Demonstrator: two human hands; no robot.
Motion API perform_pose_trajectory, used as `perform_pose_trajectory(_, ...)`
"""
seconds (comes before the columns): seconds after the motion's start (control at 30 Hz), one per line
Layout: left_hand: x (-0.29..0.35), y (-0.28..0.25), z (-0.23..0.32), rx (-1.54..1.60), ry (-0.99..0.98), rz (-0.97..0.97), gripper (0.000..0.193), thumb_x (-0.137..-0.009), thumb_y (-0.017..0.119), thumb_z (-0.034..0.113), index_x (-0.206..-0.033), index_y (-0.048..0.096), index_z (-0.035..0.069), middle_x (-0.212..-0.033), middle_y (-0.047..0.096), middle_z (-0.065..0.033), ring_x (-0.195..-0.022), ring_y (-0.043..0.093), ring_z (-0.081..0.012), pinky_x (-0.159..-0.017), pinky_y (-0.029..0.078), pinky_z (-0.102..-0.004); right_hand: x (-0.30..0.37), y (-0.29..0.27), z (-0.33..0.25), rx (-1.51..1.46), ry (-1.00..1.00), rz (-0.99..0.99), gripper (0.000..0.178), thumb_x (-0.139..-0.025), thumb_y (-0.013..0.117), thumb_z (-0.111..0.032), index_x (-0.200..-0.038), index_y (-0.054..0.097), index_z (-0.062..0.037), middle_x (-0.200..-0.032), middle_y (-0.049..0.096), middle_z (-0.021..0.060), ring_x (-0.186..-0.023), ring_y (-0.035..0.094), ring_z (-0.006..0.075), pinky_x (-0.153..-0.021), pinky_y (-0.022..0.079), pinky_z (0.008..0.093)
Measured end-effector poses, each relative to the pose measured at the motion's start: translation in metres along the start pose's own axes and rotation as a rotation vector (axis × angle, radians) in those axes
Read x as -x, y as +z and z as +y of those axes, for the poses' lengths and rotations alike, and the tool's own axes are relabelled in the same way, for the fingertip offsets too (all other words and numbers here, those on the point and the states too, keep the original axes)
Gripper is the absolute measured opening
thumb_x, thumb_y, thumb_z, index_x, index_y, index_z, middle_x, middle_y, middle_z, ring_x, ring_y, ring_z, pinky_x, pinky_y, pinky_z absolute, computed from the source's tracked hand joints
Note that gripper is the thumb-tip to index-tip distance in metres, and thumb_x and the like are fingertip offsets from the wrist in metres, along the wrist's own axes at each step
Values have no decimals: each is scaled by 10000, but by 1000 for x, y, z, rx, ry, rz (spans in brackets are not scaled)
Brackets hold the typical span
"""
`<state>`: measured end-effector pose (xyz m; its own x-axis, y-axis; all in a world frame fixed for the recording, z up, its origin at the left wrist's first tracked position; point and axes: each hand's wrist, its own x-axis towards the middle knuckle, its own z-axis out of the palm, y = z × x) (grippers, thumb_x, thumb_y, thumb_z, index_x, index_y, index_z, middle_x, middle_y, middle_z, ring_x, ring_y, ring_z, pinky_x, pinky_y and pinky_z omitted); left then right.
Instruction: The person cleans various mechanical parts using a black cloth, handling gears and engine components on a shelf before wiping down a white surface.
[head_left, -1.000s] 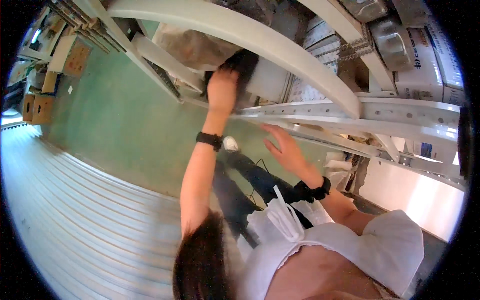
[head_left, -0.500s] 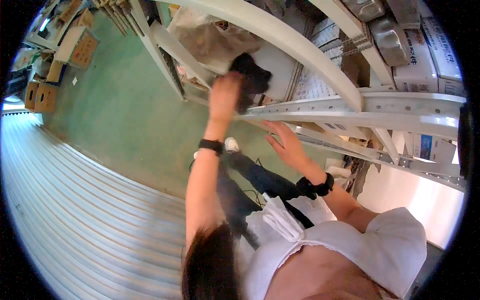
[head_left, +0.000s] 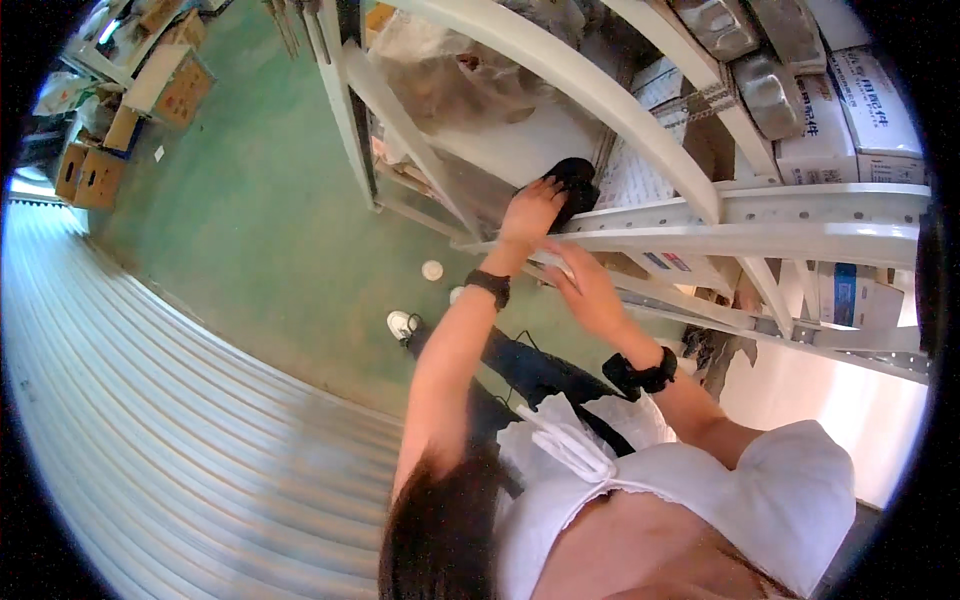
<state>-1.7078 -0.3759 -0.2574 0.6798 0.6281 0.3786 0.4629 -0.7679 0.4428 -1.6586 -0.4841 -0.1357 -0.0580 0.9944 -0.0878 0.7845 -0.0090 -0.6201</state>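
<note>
My left hand [head_left: 532, 215] reaches over the front beam of the white metal shelf [head_left: 640, 238], its fingers bent over a bunched black cloth [head_left: 575, 190]. The cloth lies against the shelf board [head_left: 500, 150] just behind the beam, and the hand hides part of it. Close below the left wrist, my right hand [head_left: 590, 290] is at the beam's edge, fingers stretched and thumb apart. Nothing shows in the right hand, though its fingertips are partly hidden.
A clear plastic bag [head_left: 450, 60] lies farther back on the shelf. White cartons [head_left: 880, 100] and foil-like packs [head_left: 765, 95] stand on the right. A slanted white brace [head_left: 410, 140] crosses at left. Ribbed metal sheeting [head_left: 200, 400] covers the lower left. A round pale object [head_left: 432, 270] is on the green floor.
My left hand has moved right and nearer with the black cloth, which now looks more bunched. The right hand stays by the beam, now close to the left wrist.
</note>
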Motion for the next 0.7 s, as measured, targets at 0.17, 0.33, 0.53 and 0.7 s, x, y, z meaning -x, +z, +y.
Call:
perform_pose_trajectory(0.17, 15, -32, -50, -220, -255, 123, 248, -709, 472, 78, -944, 549, 73, -963, 542, -82, -827, 528, -206, -708, 447, -333, -1, 2, 2, 2, 65, -89, 314, -825, 470, -144, -1124, 445, -51, -1084, 484, 147, -1003, 461, 309, -865, 364, 355)
perform_pose_trajectory(0.33, 10, -45, -92, -453, -273, 266, 294, -733, 454, 54, -1010, 551, 57, -1025, 553, -108, -943, 509, -270, -803, 430, -329, 3, 12, -4, 36, 14, -138, 343, -840, 438, -199, -1152, 412, -58, -1109, 463, 158, -1021, 447, 325, -872, 358, 378)
perform_pose_trajectory(0.53, -24, -24, -58, -109, -128, -26, 296, -685, 484, 76, -966, 571, 53, -1029, 535, -114, -1018, 465, -262, -833, 405, -314, 5, 12, -6, -63, 59, -104, 383, -836, 456, -175, -1185, 375, -40, -1126, 458, 174, -1036, 439, 331, -885, 348, 378)
perform_pose_trajectory(0.7, -41, 26, -14, -42, 107, -229, 412, -769, 400, 240, -1143, 503, 103, -1256, 396, -130, -1197, 305, -280, -1004, 187, -368, 20, 4, 1, 31, 133, -149, 442, -824, 473, -86, -1237, 321, -49, -1153, 466, 154, -1061, 462, 262, -890, 349, 332)
